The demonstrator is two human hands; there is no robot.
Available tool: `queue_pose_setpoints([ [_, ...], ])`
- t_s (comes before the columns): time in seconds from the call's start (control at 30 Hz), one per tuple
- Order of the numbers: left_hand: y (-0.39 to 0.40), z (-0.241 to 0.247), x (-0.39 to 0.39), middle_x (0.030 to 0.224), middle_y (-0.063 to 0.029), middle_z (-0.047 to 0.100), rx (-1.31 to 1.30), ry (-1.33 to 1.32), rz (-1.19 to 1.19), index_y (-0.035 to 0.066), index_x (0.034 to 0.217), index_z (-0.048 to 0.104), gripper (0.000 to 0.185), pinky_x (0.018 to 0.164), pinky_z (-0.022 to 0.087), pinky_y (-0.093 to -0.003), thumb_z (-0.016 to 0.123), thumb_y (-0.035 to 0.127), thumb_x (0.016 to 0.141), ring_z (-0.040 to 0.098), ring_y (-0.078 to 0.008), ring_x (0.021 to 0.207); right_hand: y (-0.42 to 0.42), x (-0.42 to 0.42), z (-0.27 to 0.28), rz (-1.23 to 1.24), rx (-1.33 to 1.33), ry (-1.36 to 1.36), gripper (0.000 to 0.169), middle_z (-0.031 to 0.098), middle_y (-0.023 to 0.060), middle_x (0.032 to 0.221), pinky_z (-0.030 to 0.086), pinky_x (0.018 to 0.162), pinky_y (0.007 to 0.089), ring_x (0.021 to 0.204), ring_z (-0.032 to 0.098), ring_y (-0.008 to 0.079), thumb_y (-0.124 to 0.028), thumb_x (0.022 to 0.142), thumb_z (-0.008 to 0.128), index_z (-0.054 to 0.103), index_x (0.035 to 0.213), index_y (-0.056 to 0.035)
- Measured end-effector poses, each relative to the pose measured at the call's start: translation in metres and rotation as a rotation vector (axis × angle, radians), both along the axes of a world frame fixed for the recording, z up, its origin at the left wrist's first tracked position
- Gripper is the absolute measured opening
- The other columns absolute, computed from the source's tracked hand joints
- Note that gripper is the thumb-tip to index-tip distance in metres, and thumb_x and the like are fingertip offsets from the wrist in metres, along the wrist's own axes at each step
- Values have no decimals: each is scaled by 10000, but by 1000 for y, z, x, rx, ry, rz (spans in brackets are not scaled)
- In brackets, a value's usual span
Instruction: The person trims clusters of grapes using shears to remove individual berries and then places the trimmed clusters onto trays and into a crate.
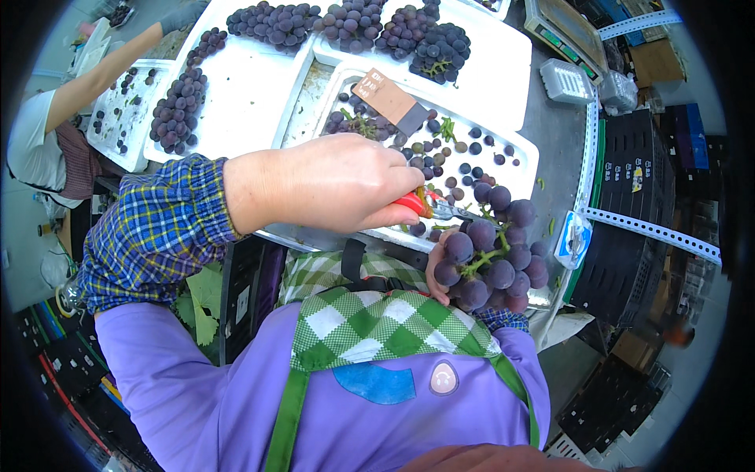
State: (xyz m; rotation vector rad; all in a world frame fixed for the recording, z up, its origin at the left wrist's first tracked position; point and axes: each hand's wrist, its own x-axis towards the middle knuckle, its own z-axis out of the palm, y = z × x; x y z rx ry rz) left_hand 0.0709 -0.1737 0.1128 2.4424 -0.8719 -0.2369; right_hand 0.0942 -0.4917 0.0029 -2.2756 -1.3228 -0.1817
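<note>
My left hand (pixel 330 183) reaches across from the left and grips red-handled snips (pixel 416 203). Their metal blades point right, into the top of a bunch of dark purple grapes (pixel 498 268), near its green stem; grapes partly hide the tips. From below, my right hand (pixel 437 271) supports this bunch close to my apron. Only some of its fingers show, and the grapes cover the rest. Behind the bunch lies a white foam tray (pixel 522 150) with loose grapes, green stem bits and a small bunch (pixel 365 125).
A brown card (pixel 386 97) bearing writing lies across the tray. Several grape bunches (pixel 274 25) rest on white foam lids beyond. A scale (pixel 566 38) and clear plastic punnets (pixel 566 81) stand at right, beside a perforated metal rail (pixel 649 233). Another person's arm (pixel 106 76) reaches in at left.
</note>
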Motion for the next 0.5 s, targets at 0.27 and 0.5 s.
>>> queue_pose_setpoints([
  [0.27, 8, -4, -3, 880, -181, 675, -182, 194, 31, -13, 1106, 643, 351, 711, 536, -407, 619, 289, 930, 660, -353, 801, 15, -3, -9, -28, 255, -169, 92, 636, -122, 930, 458, 932, 511, 915, 643, 104, -312, 853, 626, 550, 889, -350],
  [0.5, 7, 12, -6, 821, -103, 690, -307, 754, 170, -11, 1072, 668, 386, 640, 508, -316, 516, 338, 1003, 632, -189, 678, 11, -12, 3, -119, 145, -175, 77, 627, -111, 936, 441, 905, 454, 938, 625, 115, -326, 812, 636, 562, 833, -318],
])
